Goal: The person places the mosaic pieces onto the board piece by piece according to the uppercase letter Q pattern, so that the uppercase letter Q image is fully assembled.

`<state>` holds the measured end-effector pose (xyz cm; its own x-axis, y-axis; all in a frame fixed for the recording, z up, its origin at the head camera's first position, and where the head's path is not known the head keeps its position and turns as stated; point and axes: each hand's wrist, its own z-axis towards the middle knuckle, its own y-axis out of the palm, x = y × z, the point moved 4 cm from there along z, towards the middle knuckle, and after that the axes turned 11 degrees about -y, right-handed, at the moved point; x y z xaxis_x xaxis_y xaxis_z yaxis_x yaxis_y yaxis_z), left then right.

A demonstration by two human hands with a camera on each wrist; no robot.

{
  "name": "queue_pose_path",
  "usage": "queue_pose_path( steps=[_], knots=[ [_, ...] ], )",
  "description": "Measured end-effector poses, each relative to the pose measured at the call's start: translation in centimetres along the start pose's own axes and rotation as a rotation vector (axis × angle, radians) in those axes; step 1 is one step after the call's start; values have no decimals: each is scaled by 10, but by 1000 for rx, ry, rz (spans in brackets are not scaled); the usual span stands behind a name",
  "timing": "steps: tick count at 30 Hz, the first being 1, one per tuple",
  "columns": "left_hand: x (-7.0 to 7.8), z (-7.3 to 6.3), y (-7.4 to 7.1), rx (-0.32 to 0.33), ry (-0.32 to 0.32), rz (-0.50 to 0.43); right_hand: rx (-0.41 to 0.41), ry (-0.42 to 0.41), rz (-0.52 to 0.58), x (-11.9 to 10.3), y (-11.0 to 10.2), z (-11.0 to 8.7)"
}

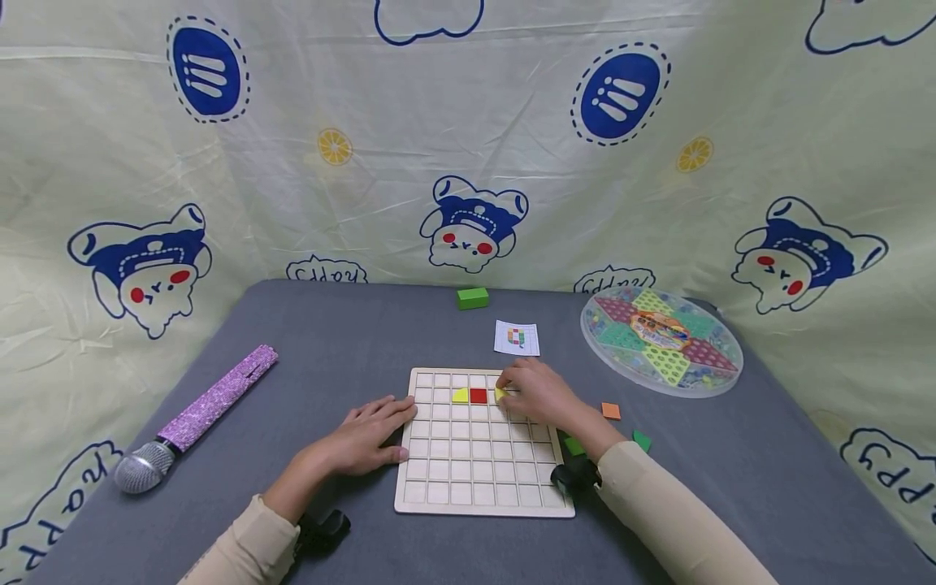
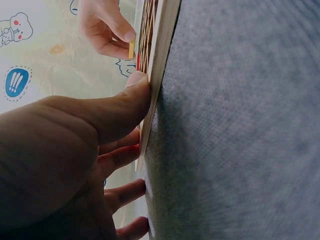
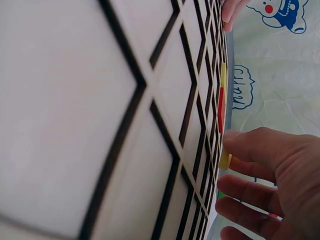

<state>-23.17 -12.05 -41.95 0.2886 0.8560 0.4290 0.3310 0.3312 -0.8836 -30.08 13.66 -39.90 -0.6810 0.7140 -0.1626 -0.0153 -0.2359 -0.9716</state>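
Observation:
My right hand (image 1: 537,392) pinches a small yellow tile (image 3: 225,161) between thumb and index finger at the second row of a wooden grid board (image 1: 478,493). In that row lie a yellow tile (image 1: 460,396) with one slanted side and, right beside it, a square red tile (image 1: 478,396). A cell's gap separates the red tile from the held one. My left hand (image 1: 369,436) rests at the board's left edge, fingers spread and thumb against the rim, as the left wrist view also shows.
Beyond the board lie a printed pattern card (image 1: 516,348) and a green block (image 1: 472,299). A round patterned case (image 1: 607,357) is at the back right. To the board's right are an orange tile (image 1: 610,411) and green tiles (image 1: 642,440). A glittery purple microphone (image 1: 212,410) lies left.

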Motion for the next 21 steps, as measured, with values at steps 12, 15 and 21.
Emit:
queue_pose_path(
  steps=[12, 15, 21],
  knots=[
    [1, 0, 0, 0, -6, -3, -22, 35, 14, 0, 7, 9],
    [1, 0, 0, 0, -8, -1, -25, 38, 13, 0, 8, 10],
    [1, -1, 0, 3, 0, -3, -22, 39, 27, -1, 7, 9]
  ],
)
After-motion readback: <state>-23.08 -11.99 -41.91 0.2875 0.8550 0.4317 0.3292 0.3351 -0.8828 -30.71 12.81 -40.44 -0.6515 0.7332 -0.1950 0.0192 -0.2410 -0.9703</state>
